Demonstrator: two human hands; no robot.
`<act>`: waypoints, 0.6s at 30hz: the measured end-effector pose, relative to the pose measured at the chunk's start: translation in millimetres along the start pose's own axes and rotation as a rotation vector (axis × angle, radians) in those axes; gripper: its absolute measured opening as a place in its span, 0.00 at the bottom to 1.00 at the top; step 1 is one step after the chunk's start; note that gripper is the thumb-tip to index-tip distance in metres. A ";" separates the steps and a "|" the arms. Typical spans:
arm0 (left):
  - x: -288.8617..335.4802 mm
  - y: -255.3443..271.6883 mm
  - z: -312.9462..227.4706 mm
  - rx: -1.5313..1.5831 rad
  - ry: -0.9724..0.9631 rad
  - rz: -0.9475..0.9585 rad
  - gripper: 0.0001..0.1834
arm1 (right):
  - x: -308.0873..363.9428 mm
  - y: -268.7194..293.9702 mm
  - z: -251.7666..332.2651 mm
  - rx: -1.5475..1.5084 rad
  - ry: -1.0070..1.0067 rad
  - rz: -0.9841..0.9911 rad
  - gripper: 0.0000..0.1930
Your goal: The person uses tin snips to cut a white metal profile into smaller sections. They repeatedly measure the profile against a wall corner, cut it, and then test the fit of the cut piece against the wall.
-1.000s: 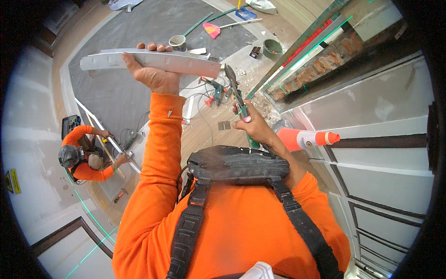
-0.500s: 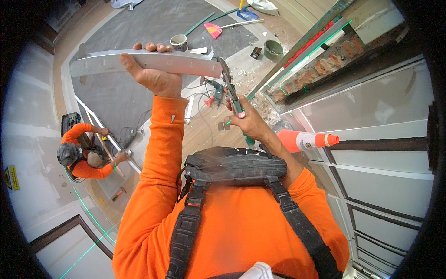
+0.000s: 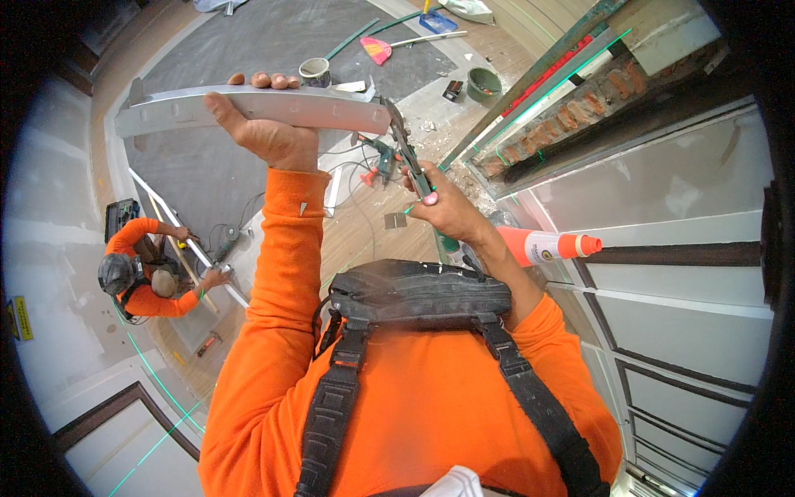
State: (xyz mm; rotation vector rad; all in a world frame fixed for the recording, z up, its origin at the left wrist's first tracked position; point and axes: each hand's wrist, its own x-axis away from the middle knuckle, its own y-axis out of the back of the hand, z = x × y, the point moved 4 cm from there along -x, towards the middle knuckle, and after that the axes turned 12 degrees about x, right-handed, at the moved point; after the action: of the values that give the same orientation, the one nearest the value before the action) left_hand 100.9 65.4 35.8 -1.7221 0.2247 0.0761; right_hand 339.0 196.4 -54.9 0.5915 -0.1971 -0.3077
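The left hand grips the metal channel, raised above the floor; the right hand is closed around the snips at the channel's right end. If the channel twists under a loose grip, its edge could cut the bare fingers

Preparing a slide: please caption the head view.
Left hand grips a metal channel; right hand holds a snips-like tool at its end.
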 end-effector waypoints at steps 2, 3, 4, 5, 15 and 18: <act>0.0 -1.4 -1.2 -0.021 -0.012 0.012 0.31 | -0.6 -1.5 -2.6 -0.018 0.008 -0.015 0.31; -0.1 -2.1 -0.3 -0.026 -0.013 0.016 0.32 | -1.3 -1.2 -2.4 -0.028 0.012 -0.022 0.28; -0.3 -2.8 0.7 -0.031 -0.014 0.020 0.32 | -0.8 0.7 -2.0 -0.003 -0.017 -0.023 0.24; -0.4 -2.8 -0.1 -0.037 -0.017 0.024 0.32 | 0.7 4.7 10.2 0.020 -0.044 -0.022 0.21; -7.3 13.0 -1.3 0.085 0.149 -0.107 0.32 | 9.3 -8.0 24.9 0.000 -0.241 0.061 0.18; -23.2 29.5 -7.7 0.072 0.152 -0.113 0.32 | 13.1 -12.5 12.3 -0.139 -0.056 -0.070 0.21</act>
State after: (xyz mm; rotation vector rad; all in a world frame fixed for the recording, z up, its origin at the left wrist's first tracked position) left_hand 71.8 55.9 12.6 -1.6667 0.2393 -0.1450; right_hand 345.0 175.7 -50.8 0.4537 -0.2075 -0.4030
